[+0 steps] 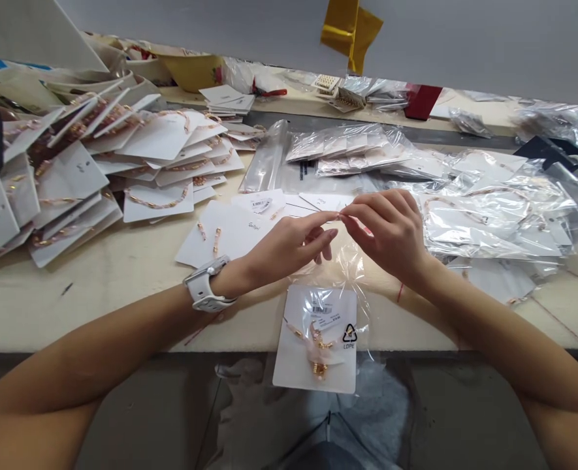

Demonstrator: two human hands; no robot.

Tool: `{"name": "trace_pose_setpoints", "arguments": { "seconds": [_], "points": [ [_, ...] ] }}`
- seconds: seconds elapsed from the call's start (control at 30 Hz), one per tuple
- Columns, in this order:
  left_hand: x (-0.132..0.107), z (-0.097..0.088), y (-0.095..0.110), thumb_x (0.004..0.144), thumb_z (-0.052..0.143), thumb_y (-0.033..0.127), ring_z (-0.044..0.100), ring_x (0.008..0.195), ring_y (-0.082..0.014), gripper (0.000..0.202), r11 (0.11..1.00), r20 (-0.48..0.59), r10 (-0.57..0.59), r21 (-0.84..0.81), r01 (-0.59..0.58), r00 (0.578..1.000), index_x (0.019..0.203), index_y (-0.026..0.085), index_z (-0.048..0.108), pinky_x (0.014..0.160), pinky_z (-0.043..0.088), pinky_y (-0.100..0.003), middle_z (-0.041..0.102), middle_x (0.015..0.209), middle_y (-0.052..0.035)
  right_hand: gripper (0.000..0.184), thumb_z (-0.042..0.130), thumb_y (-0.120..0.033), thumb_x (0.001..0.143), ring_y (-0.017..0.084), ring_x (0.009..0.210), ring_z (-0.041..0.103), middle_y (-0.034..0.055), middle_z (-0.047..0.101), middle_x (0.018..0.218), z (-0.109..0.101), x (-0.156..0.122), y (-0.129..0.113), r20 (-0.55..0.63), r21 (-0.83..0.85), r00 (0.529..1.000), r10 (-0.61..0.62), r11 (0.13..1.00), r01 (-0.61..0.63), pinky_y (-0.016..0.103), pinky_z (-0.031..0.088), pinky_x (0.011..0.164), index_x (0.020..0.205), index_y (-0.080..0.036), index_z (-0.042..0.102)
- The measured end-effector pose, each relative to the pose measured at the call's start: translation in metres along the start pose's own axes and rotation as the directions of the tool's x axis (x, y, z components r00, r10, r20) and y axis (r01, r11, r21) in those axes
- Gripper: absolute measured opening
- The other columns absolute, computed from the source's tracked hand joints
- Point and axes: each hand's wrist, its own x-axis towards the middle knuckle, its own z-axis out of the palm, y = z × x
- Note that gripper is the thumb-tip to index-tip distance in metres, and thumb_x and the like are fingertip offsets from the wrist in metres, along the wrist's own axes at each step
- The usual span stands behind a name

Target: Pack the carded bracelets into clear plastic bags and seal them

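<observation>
My left hand (289,245), with a white watch at the wrist, pinches the top edge of a clear plastic bag (347,267) between thumb and forefinger. My right hand (391,232) pinches the same edge from the other side, fingertips almost touching the left ones. The bag hangs down over the table's front edge and holds a white card (317,339) with a gold and pink bracelet and a barcode sticker. An LDPE mark shows on the bag.
A big heap of white cards with bracelets (83,163) lies at the left. One loose card with bracelet (224,238) sits just left of my hands. Bagged cards (489,209) pile at the right, flat clear bags (347,147) behind. The table edge (122,343) runs in front.
</observation>
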Motion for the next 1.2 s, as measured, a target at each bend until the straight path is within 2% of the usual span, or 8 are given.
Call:
{"name": "trace_pose_setpoints", "arguments": {
  "seconds": [0.33, 0.53, 0.67, 0.73, 0.8, 0.9, 1.07, 1.2],
  "points": [
    [0.003, -0.003, -0.003, 0.094, 0.045, 0.027, 0.061, 0.052, -0.0081, 0.033, 0.993, -0.038, 0.045, 0.114, -0.040, 0.998, 0.118, 0.017, 0.065, 0.063, 0.051, -0.021, 0.065, 0.060, 0.0039, 0.022, 0.050, -0.022, 0.095, 0.013, 0.068, 0.050, -0.0015, 0.065, 0.074, 0.007, 0.001, 0.008, 0.044, -0.060, 0.997, 0.068, 0.996, -0.065, 0.030, 0.038, 0.074, 0.073, -0.020, 0.056],
    [0.006, -0.007, -0.002, 0.095, 0.044, 0.029, 0.063, 0.054, -0.0090, 0.034, 0.991, -0.051, 0.057, 0.127, -0.050, 0.997, 0.118, 0.015, 0.065, 0.065, 0.053, -0.021, 0.065, 0.060, 0.0024, 0.024, 0.044, -0.019, 0.096, 0.013, 0.069, 0.050, 0.0001, 0.064, 0.078, 0.009, 0.001, 0.004, 0.107, -0.218, 0.994, 0.034, 0.976, -0.010, 0.033, 0.037, 0.079, 0.075, -0.020, 0.056],
    [0.005, -0.006, -0.003, 0.093, 0.045, 0.027, 0.062, 0.053, -0.0088, 0.032, 0.993, -0.057, 0.035, 0.115, -0.028, 0.998, 0.112, 0.014, 0.067, 0.061, 0.053, -0.021, 0.065, 0.059, 0.0022, 0.023, 0.040, -0.016, 0.093, 0.015, 0.068, 0.050, 0.0041, 0.061, 0.080, 0.015, 0.000, 0.027, 0.080, -0.166, 0.973, 0.217, 0.965, -0.201, 0.037, 0.040, 0.078, 0.078, -0.019, 0.056],
    [0.005, -0.005, -0.004, 0.092, 0.046, 0.025, 0.062, 0.052, -0.0089, 0.031, 0.996, -0.057, 0.002, 0.093, 0.004, 0.998, 0.110, 0.014, 0.068, 0.060, 0.053, -0.021, 0.063, 0.057, 0.0027, 0.019, 0.040, -0.020, 0.091, 0.015, 0.065, 0.049, 0.0059, 0.058, 0.080, 0.015, -0.003, 0.052, 0.012, -0.088, 0.909, 0.416, 0.906, -0.414, 0.038, 0.042, 0.072, 0.078, -0.019, 0.054],
    [0.006, -0.005, -0.005, 0.091, 0.046, 0.024, 0.064, 0.053, -0.0091, 0.031, 0.997, -0.078, -0.048, 0.060, 0.053, 0.996, 0.112, 0.015, 0.067, 0.062, 0.054, -0.021, 0.063, 0.057, 0.0032, 0.015, 0.045, -0.026, 0.089, 0.014, 0.062, 0.046, 0.0063, 0.056, 0.080, 0.013, -0.005, 0.077, -0.041, 0.028, 0.801, 0.597, 0.802, -0.597, 0.036, 0.042, 0.063, 0.076, -0.020, 0.050],
    [0.009, -0.008, -0.008, 0.091, 0.048, 0.026, 0.067, 0.056, -0.0102, 0.029, 0.992, -0.130, -0.126, 0.004, 0.127, 0.984, 0.112, 0.016, 0.066, 0.063, 0.055, -0.022, 0.066, 0.062, 0.0019, 0.018, 0.052, -0.035, 0.084, 0.015, 0.064, 0.047, 0.0049, 0.055, 0.080, 0.008, -0.007, 0.101, -0.005, 0.189, 0.653, 0.758, 0.642, -0.743, 0.034, 0.042, 0.061, 0.072, -0.022, 0.046],
    [0.016, -0.020, -0.018, 0.091, 0.051, 0.028, 0.069, 0.060, -0.0113, 0.025, 0.982, -0.197, -0.186, -0.019, 0.186, 0.963, 0.105, 0.014, 0.067, 0.061, 0.055, -0.021, 0.070, 0.069, -0.0016, 0.012, 0.052, -0.029, 0.080, 0.013, 0.062, 0.050, 0.0001, 0.050, 0.073, 0.003, -0.004, 0.104, 0.145, 0.449, 0.414, 0.899, 0.313, -0.837, 0.032, 0.044, 0.063, 0.073, -0.022, 0.044],
    [0.019, -0.026, -0.022, 0.091, 0.052, 0.028, 0.069, 0.060, -0.0119, 0.021, 0.969, -0.196, -0.245, -0.058, 0.238, 0.950, 0.099, 0.013, 0.064, 0.057, 0.054, -0.019, 0.071, 0.074, -0.0045, 0.010, 0.049, -0.029, 0.079, 0.013, 0.063, 0.055, -0.0007, 0.048, 0.073, 0.003, -0.007, 0.117, 0.218, 0.576, 0.328, 0.919, 0.150, -0.804, 0.034, 0.049, 0.069, 0.074, -0.023, 0.044]
  ]
}}
